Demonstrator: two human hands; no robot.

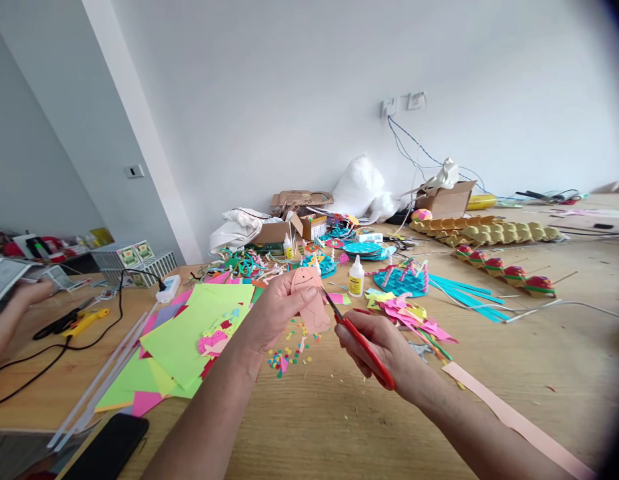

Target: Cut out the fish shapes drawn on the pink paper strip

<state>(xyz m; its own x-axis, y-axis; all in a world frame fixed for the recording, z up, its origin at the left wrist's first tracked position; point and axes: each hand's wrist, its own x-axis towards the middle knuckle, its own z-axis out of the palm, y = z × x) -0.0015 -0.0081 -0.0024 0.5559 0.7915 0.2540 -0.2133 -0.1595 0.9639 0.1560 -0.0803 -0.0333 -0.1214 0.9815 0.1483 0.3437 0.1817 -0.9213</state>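
Note:
My left hand (284, 303) pinches a piece of peach paper (314, 315) with a fish outline drawn on it, held up above the table. In my right hand (382, 343) is a pair of scissors (365, 350) with red handles, my fingers wrapped round the loops. The blade tips meet the right edge of the peach paper. Below the paper lie small coloured paper dots (284, 360). Just behind stands a glue bottle (356, 277) with a yellow label. A long peach paper strip (504, 417) lies beside my right forearm.
Coloured paper sheets (174, 340) and a black phone (106, 448) lie at left. Paper scraps (404, 310), blue strips (466, 293) and egg cartons (509, 232) spread to the right. Boxes (272, 235) stand along the wall. Another person's hand (34, 291) shows at far left.

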